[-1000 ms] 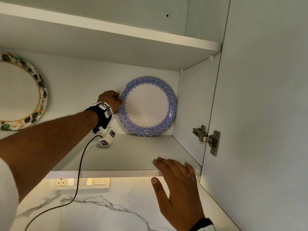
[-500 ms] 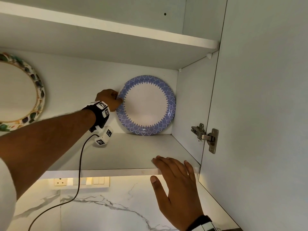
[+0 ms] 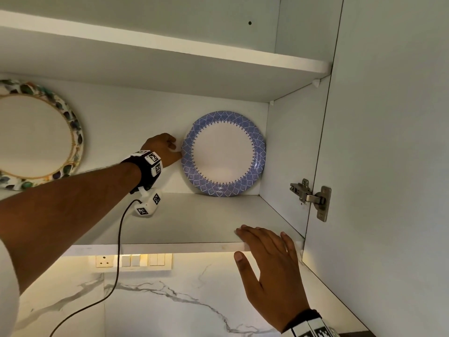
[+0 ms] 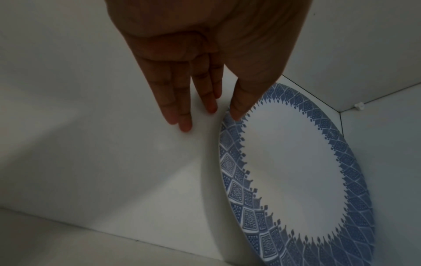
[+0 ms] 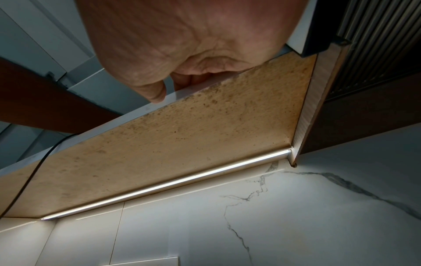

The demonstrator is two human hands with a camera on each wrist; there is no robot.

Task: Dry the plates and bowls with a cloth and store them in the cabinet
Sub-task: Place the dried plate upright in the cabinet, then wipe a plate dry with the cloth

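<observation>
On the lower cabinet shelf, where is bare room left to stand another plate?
Bare shelf lies between the floral plate and the blue-rimmed plate, under the left hand. The right corner is crowded: the blue-rimmed plate nearly meets the side wall.

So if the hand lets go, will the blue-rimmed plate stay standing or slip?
The round blue-rimmed white plate stands on edge, leaning on the cabinet's back wall, so it probably stays. Its base could slide on the smooth grey shelf. It looks stiff and breakable.
</observation>
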